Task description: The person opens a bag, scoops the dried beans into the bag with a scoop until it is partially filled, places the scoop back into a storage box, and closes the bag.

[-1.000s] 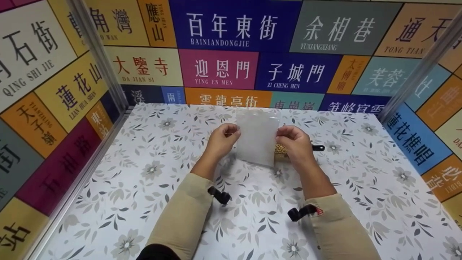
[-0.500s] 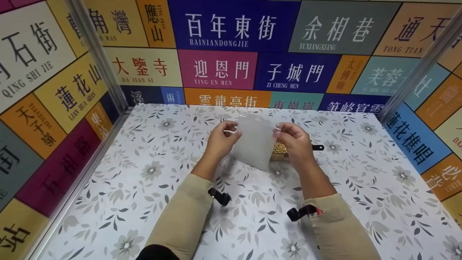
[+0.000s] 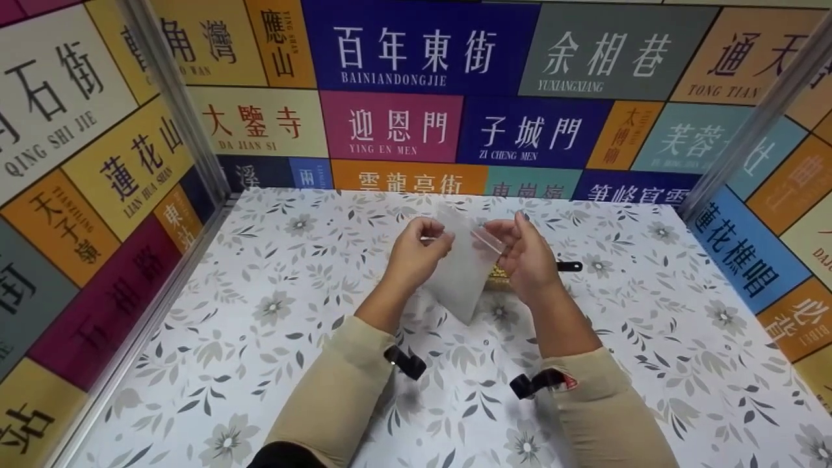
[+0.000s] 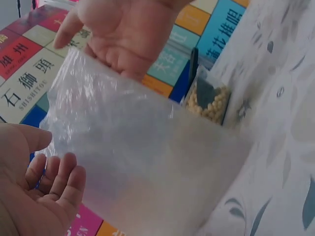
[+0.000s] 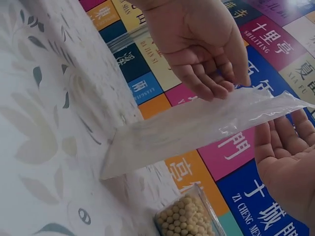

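Colourful signs (image 3: pixel 416 52) wall in a flowered table (image 3: pixel 162 390). The left hand (image 3: pixel 419 253) pinches the bag (image 3: pixel 455 283) by its edge; the right hand (image 3: pixel 528 260) lies loose at its other side, no grip showing. The bag hangs tilted between them, above the table. Held mainly at one edge, it could slip, fold or swing into the bean box (image 5: pixel 208 206).

translucent bag (image 3: pixel 458 283) pinched in left grip (image 3: pixel 419 252), right grip (image 3: pixel 530 260) at its edge, floral tabletop (image 3: pixel 260 364)

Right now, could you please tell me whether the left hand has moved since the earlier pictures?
Yes: in the head view, the left hand has shifted a little to the right, judged against the pink sign.
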`<state>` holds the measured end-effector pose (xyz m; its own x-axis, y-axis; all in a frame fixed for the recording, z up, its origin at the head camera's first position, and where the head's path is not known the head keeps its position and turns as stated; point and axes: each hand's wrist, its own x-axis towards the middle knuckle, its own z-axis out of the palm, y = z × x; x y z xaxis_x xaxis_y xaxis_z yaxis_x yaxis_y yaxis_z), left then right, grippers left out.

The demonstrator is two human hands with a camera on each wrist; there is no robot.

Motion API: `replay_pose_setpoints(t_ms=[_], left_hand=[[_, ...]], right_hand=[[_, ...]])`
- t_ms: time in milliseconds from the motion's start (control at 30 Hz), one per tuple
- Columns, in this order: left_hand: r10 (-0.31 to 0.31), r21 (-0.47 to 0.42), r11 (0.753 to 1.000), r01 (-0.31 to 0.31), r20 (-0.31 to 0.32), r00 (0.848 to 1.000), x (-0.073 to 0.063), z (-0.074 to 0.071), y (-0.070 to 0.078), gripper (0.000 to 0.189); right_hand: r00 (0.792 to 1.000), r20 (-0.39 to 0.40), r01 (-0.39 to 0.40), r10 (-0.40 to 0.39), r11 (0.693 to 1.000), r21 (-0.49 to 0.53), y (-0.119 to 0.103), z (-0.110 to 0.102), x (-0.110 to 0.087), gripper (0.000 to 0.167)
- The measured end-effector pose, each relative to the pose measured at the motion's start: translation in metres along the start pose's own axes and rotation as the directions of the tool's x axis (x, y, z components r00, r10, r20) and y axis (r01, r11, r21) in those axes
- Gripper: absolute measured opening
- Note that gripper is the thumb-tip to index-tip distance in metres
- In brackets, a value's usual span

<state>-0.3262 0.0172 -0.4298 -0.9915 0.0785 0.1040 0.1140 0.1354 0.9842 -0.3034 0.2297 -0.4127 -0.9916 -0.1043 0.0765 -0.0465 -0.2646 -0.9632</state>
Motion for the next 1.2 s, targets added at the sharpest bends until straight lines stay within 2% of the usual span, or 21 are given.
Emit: replay_pose_setpoints(t_ms=[167, 367, 600, 700, 800, 967, 1200], left_hand=[[-0.032, -0.208, 0.977, 0.042, 0.051, 0.998, -0.005, 0.013, 0.011, 0.029], [-0.060, -0.318, 0.946, 0.069, 0.037, 0.997, -0.004, 0.026, 0.020, 0.031], [-0.064, -0.357, 0.931, 0.071, 0.031, 0.997, -0.004, 0.031, 0.026, 0.034], [-0.060, -0.361, 0.930, 0.068, 0.035, 0.998, -0.005, 0.030, 0.026, 0.037], [-0.056, -0.355, 0.933, 0.069, 0.046, 0.997, -0.005, 0.027, 0.025, 0.040], [-0.053, -0.365, 0.927, 0.082, 0.089, 0.995, -0.005, 0.025, 0.023, 0.041], [-0.055, -0.409, 0.905, 0.119, 0.163, 0.985, -0.004, 0.022, 0.020, 0.043]], right_hand=[[0.998, -0.039, -0.054, 0.056, 0.997, 0.054, -0.003, 0.006, 0.006, 0.048], [0.993, -0.095, -0.059, 0.066, 0.996, 0.074, -0.006, 0.020, 0.011, 0.039], [0.985, -0.164, -0.047, 0.060, 0.996, 0.080, -0.007, 0.033, 0.016, 0.023], [0.984, -0.168, -0.044, 0.055, 0.997, 0.067, -0.007, 0.035, 0.016, 0.018], [0.986, -0.157, -0.051, 0.057, 0.998, 0.044, -0.006, 0.034, 0.015, 0.021], [0.989, -0.133, -0.071, 0.072, 0.997, 0.013, -0.004, 0.031, 0.014, 0.029], [0.988, -0.128, -0.079, 0.082, 0.997, 0.021, -0.003, 0.030, 0.013, 0.017]])
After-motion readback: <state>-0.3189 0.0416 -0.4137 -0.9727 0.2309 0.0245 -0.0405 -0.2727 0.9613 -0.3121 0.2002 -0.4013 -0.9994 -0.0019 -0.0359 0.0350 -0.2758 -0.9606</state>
